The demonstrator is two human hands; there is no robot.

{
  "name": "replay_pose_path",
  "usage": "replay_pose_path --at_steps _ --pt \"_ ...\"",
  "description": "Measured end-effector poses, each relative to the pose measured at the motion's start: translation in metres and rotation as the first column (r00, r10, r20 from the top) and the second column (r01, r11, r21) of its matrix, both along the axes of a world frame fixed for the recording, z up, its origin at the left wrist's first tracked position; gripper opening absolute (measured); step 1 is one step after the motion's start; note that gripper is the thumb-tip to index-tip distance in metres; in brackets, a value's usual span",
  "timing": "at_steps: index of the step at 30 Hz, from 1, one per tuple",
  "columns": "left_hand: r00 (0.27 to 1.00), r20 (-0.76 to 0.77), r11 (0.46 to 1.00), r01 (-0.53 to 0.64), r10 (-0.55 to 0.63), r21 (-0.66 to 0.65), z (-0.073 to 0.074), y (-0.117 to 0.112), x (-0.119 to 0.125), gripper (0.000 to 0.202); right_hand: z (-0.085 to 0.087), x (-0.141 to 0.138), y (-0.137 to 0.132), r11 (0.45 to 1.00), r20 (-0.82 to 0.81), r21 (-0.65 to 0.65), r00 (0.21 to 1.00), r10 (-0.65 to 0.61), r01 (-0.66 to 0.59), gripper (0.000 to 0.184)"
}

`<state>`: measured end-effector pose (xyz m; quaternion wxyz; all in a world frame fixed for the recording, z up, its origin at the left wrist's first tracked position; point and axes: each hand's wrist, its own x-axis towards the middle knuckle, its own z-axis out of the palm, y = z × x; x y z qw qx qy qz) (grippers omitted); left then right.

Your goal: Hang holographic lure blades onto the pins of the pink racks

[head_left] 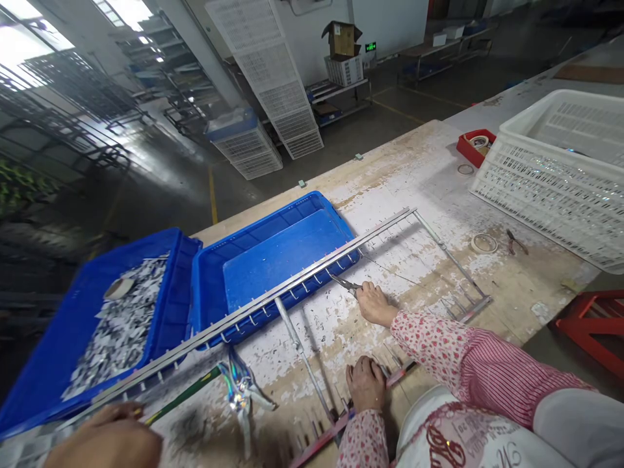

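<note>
My right hand (373, 304) is closed around the handles of pliers (345, 283). Their jaws reach the row of small hooks along the long rail of a metal rack (287, 287). Nearer to me, my left hand (366, 383) lies with curled fingers over the rack's reddish near bar (324, 439), beside short upright pins. Shiny silvery pieces (240, 385) sit at the rack's left part. Another person's hand (104, 437), blurred at the lower left, is at the end of a green and yellow stick-like handle (185, 394).
Behind the rail stands a blue tray (273, 260); left of it, a blue bin (180, 273) holds many silvery-grey pieces and a tape roll (118, 288). At right are a tape ring (484, 244), another pair of pliers (515, 242), a red box (468, 153) and white crates (536, 185).
</note>
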<state>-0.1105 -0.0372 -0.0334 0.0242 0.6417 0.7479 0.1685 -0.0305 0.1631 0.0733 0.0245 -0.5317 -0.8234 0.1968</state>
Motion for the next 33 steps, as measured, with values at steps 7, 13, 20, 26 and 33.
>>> replay_pose_path --at_steps 7,13,20,26,33 --pt "1.0 0.028 1.0 -0.011 0.012 -0.027 0.001 -0.001 0.0 0.026 0.004 -0.002 0.006 0.923 -0.311 -0.385 0.942 -0.128 -0.002 0.019" --pt "1.0 0.018 1.0 -0.023 0.023 -0.009 -0.003 -0.001 0.0 0.025 -0.02 -0.006 -0.021 0.51 -0.581 -0.807 0.548 -0.601 -0.297 0.013" --pt "1.0 0.015 1.0 -0.003 0.003 -0.02 0.001 0.0 -0.001 0.025 -0.013 -0.011 -0.011 0.299 -0.44 -0.87 0.342 -0.831 -0.392 0.027" --pt "1.0 0.016 0.999 -0.016 0.017 -0.032 0.001 -0.001 -0.001 0.025 -0.007 -0.017 -0.005 0.318 -0.438 -0.878 0.33 -0.836 -0.359 0.021" --pt "1.0 0.009 1.0 -0.017 0.017 -0.013 0.001 -0.001 -0.001 0.024 -0.013 -0.012 0.006 0.794 -0.501 -0.608 0.79 -0.354 -0.03 0.006"
